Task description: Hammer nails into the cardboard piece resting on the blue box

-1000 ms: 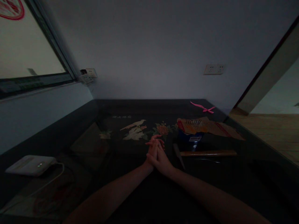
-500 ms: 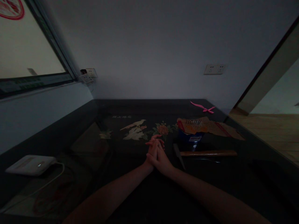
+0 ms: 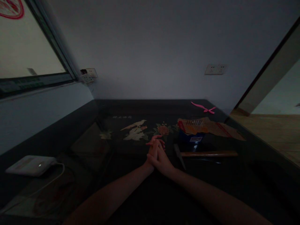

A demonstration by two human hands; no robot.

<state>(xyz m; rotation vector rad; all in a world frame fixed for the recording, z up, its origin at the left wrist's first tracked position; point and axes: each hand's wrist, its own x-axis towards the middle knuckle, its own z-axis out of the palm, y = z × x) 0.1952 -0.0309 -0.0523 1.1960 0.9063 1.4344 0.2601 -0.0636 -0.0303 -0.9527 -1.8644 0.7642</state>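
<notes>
My left hand (image 3: 150,163) and my right hand (image 3: 163,162) are clasped with their fingers interlaced above the dark tabletop (image 3: 140,193). Both are closed, and no object shows between them. A hammer (image 3: 208,154) with a wooden handle lies just right of my right hand, its metal head toward me and the handle pointing right. Behind it sits a blue box (image 3: 191,137) with a white label. A torn piece of brown cardboard (image 3: 212,127) lies over the box, and several thin nails (image 3: 194,122) lie in a row on it.
A white power bank-like device (image 3: 31,165) with a white cable (image 3: 50,184) lies at the left. A pink ribbon (image 3: 205,108) is at the far right corner. The table meets the wall (image 3: 150,62) at the back; sockets (image 3: 215,69) are on it. A bird-and-flower print (image 3: 136,132) decorates the tabletop.
</notes>
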